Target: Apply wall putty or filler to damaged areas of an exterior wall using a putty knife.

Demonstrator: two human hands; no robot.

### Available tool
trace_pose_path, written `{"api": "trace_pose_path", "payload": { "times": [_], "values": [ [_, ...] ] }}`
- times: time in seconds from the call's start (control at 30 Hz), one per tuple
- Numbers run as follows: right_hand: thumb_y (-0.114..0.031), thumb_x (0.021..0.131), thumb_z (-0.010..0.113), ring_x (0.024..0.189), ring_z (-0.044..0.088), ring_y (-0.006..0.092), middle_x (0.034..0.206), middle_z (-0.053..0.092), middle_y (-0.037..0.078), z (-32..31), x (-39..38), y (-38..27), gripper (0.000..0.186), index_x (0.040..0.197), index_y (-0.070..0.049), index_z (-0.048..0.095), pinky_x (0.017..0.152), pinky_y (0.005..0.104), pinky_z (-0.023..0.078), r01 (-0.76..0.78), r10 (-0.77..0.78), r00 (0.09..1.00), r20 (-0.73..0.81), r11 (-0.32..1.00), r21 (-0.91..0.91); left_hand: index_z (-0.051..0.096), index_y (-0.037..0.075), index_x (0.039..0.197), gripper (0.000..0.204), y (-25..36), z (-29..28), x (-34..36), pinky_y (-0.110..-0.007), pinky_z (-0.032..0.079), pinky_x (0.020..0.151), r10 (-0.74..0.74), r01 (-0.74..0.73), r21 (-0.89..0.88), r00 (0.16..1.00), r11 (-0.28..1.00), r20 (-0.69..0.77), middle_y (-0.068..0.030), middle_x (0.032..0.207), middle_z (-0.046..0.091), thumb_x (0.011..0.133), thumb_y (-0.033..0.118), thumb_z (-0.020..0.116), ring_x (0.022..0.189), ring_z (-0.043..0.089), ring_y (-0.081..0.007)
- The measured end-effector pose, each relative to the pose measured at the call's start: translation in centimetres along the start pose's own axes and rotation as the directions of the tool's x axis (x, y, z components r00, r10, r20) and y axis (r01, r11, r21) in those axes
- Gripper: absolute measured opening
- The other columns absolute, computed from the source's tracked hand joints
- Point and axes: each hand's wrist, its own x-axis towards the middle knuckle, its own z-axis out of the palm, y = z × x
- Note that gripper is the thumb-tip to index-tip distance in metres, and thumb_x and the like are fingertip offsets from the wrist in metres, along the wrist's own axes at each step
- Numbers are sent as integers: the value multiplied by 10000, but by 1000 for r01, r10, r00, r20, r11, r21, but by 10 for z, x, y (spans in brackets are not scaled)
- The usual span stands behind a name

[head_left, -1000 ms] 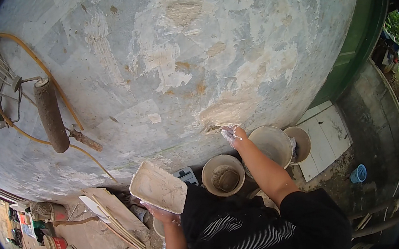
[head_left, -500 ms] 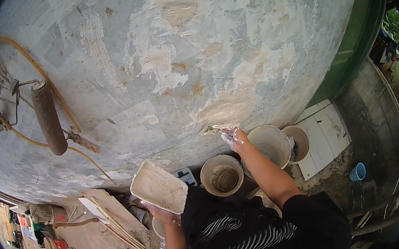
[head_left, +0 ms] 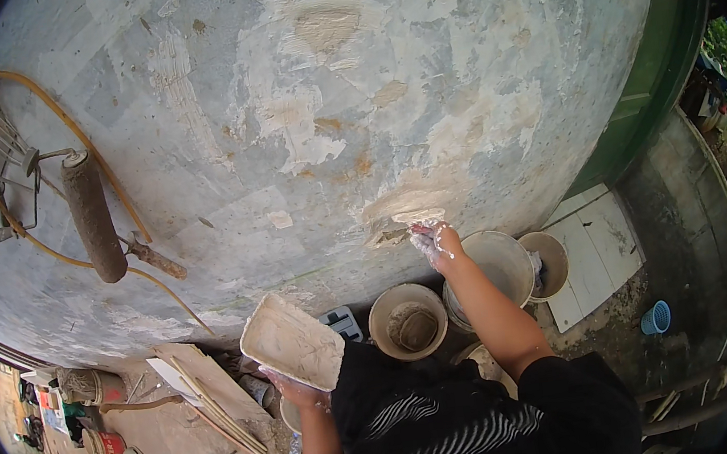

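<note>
My left hand [head_left: 301, 388] holds a rectangular tray [head_left: 259, 364] from beneath and its near side. Beige wall putty [head_left: 291, 341] coats the tray's inside. My right hand [head_left: 437, 244], smeared with white putty, is closed at the wall low and right of centre. It grips what looks like a putty knife [head_left: 420, 228], mostly hidden by the fingers and putty. A pale ridge of putty [head_left: 421, 216] lies along the tool's far edge, against a freshly coated patch [head_left: 414, 196]. Left of the fingers, a dark rough hollow [head_left: 390, 237] shows in the wall [head_left: 225, 189].
Buckets [head_left: 407, 321] stand at the wall's foot below my right arm. A paint roller [head_left: 93, 217] and an orange hose [head_left: 54, 105] hang at the left. Boards [head_left: 218, 405] lie on the left floor; a blue basket [head_left: 655, 317] and white tiles [head_left: 594, 254] are at the right.
My right hand has moved slightly right and up along the wall, and a thicker ridge of putty shows at the tool. My left hand and the tray stay nearly still.
</note>
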Motion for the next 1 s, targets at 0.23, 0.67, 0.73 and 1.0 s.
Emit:
{"api": "trace_pose_path", "payload": {
  "times": [0.23,0.67,0.73,1.0],
  "values": [
    [-126,877,374,869,532,305,995,533,209,-21,26,36,215,1031,20,408,824,436,453,-121,119,987,-106,992,-18,219,155,1343,606,11,36,-2,-464,329,961,-87,75,-217,995,973,-44,-71,1362,280,876,538,173,1191,358,-314],
    [-144,887,334,839,554,262,948,561,172,-31,3,6,200,984,0,435,764,398,484,-45,42,997,-72,998,-36,215,160,1344,624,6,26,-1,-482,323,958,-55,51,-211,998,976,-11,-79,1359,280,864,559,199,1189,355,-331],
    [-149,892,330,841,551,263,949,558,179,-49,24,12,208,985,9,429,767,403,484,-66,64,993,-104,998,-10,213,167,1345,620,-4,6,4,-487,324,956,9,-10,23,998,1000,55,-75,1358,282,864,559,197,1187,356,-333],
    [-160,894,350,826,534,260,943,547,190,-25,54,7,232,978,38,436,791,395,483,-44,59,986,-156,995,94,207,171,1347,613,7,25,-2,-488,335,949,-30,25,-88,998,996,-59,-74,1359,280,869,553,186,1188,355,-333]
  ]
}}
